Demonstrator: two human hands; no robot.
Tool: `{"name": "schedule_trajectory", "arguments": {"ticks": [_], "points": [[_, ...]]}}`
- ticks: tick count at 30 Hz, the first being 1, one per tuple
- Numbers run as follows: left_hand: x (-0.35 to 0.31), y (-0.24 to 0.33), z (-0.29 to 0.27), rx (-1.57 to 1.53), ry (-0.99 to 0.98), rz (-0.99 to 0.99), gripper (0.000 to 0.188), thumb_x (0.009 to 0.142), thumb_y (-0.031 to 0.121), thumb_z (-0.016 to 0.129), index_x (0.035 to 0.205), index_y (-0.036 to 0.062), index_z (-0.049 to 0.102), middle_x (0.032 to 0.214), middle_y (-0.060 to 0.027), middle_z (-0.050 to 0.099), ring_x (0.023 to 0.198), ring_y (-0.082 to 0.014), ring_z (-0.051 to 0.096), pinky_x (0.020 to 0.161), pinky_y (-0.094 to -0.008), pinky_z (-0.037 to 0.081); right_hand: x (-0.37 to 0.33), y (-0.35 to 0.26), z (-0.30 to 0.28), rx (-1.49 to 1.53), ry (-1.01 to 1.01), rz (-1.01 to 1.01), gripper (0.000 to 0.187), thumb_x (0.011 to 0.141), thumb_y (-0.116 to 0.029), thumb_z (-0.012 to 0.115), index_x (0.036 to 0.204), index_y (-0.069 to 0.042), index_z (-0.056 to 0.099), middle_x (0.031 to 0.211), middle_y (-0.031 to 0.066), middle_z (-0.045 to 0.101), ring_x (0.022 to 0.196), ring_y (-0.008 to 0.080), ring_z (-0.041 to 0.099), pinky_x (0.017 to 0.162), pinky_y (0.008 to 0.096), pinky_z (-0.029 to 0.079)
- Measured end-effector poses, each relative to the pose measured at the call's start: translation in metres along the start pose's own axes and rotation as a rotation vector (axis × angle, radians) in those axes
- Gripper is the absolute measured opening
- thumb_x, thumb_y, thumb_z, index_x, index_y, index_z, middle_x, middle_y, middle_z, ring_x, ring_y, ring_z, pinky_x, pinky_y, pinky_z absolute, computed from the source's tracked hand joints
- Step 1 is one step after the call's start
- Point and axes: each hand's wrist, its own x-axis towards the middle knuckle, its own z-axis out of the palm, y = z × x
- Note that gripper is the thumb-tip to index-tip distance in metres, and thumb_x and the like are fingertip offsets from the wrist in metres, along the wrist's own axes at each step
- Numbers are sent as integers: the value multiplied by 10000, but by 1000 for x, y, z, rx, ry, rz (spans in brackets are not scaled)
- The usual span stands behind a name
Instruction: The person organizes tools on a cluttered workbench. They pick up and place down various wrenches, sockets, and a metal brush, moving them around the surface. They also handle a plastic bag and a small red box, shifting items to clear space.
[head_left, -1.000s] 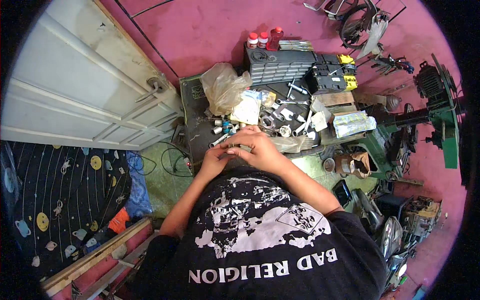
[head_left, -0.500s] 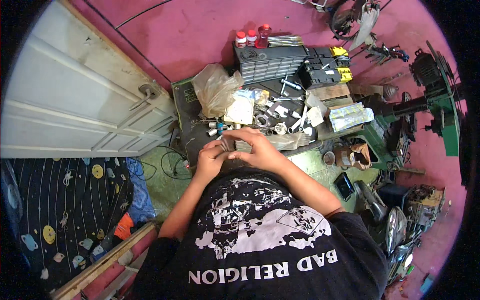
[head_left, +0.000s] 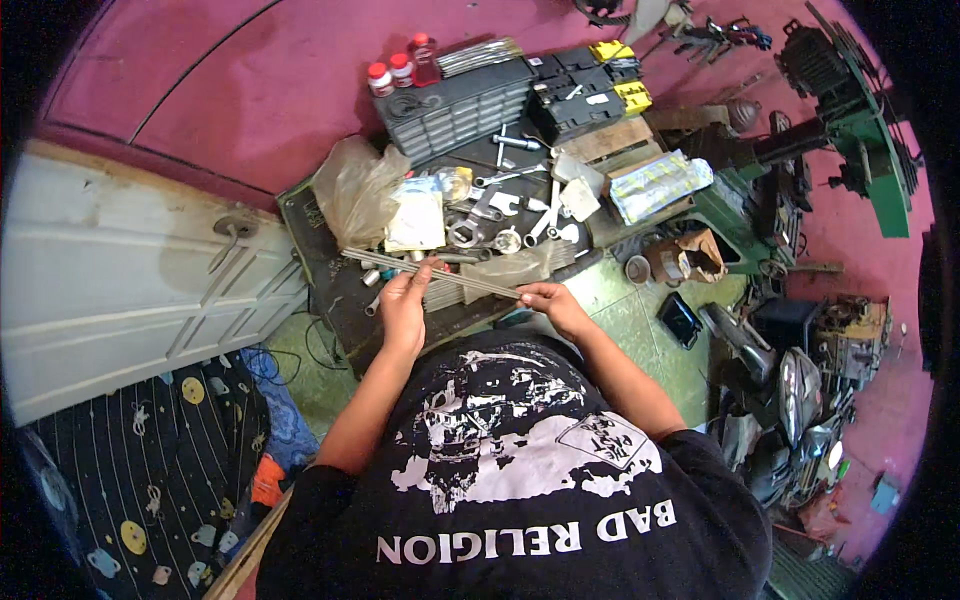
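Observation:
A bundle of thin grey rods (head_left: 472, 284) lies slantwise across both hands, just above the near edge of the workbench (head_left: 340, 312). My left hand (head_left: 404, 314) is closed around it near its middle, with the far-left end sticking out beyond the fingers. Thumb and fingers of my right hand (head_left: 556, 307) pinch the right end. Beneath the rods is a clear plastic bag (head_left: 515, 268), beside more grey strips partly hidden by the left hand. Close to the rods' left end lie small metal sockets (head_left: 371, 277) and a paper packet (head_left: 415, 222).
Wrenches (head_left: 548, 215) and a large nut (head_left: 463, 234) clutter the bench. Behind stand a drawer cabinet (head_left: 455, 118) and black-yellow toolboxes (head_left: 580, 100). A white door (head_left: 150, 290) is at left, a green machine (head_left: 880, 180) at right. Motor parts (head_left: 795, 400) crowd the right floor.
My hands have moved apart from being close together, and the rods now show lengthwise between them. The view has turned, so the bench appears shifted left.

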Motion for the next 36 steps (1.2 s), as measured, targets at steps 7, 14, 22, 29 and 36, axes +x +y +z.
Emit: {"name": "schedule_trajectory", "arguments": {"ticks": [7,14,22,29,36], "points": [[16,-50,60,164,-171,-310,219,1012,199,631,1145,48,719,1086,-6,723,874,-45,568,748,-208,427,-63,-11,-98,-417,51,41,196,950,-137,677,1053,14,746,893,35,743,855,120,650,856,294,512],[38,-96,116,-84,-274,-679,320,999,365,640,1214,132,675,1065,37,680,908,-83,608,736,-237,425,-126,-31,-215,-667,232,84,165,927,-143,696,966,9,746,814,48,723,785,123,630,765,308,506],[45,-176,165,-177,-387,-973,344,996,454,609,1274,255,651,1120,106,643,852,-74,558,678,-230,398,-164,-71,-311,-799,303,210,137,896,-126,730,925,6,753,781,67,729,722,142,637,704,314,507],[51,-221,190,-387,-187,-996,335,960,425,670,1225,222,654,1094,45,652,904,-135,560,724,-268,429,-128,-96,-344,-973,246,224,151,891,-123,723,976,-1,744,762,99,718,699,163,647,698,329,511],[44,-230,182,-604,19,-911,297,969,387,670,1197,200,645,1100,18,637,909,-152,568,736,-280,439,-52,-104,-333,-1132,87,69,187,898,-139,728,1025,-4,752,896,156,752,766,223,708,731,343,539]]}}
